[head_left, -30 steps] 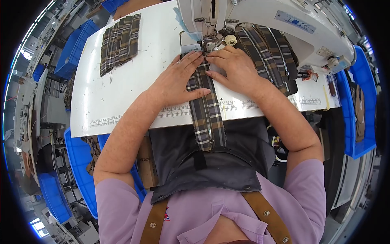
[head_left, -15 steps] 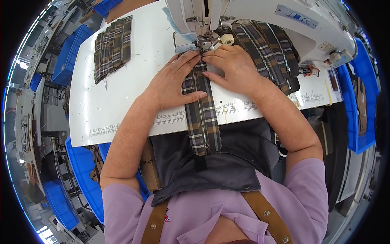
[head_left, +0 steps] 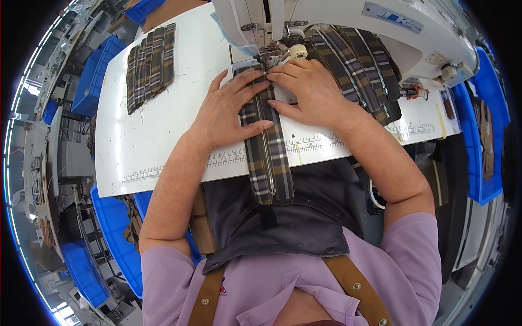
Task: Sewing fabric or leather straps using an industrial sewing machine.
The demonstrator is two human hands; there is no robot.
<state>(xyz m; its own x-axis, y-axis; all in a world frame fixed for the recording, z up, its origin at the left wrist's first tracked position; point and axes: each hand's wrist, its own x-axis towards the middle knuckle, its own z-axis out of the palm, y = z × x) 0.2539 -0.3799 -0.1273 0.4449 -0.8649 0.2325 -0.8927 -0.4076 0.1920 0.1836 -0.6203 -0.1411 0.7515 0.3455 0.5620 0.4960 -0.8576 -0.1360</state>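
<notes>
A plaid fabric strip with a metal zipper runs from the sewing machine's presser foot toward me, its near end hanging over the table edge. My left hand lies open on the strip's left side, fingers spread, thumb across the zipper. My right hand touches the strip's right edge close to the foot, fingers stretched side by side and thumb apart from them. Fingertips of both hands nearly meet there and partly hide the stitching spot.
Several zippered plaid pieces overlap under the machine arm at right. Another plaid pile lies on the white table at left. Blue bins stand beside the table on both sides. A printed ruler scale follows the near edge.
The left hand's fingers have spread, with one outer finger now apart from the strip. The strip's near end has shifted slightly away from me. The right hand stays close to the foot.
</notes>
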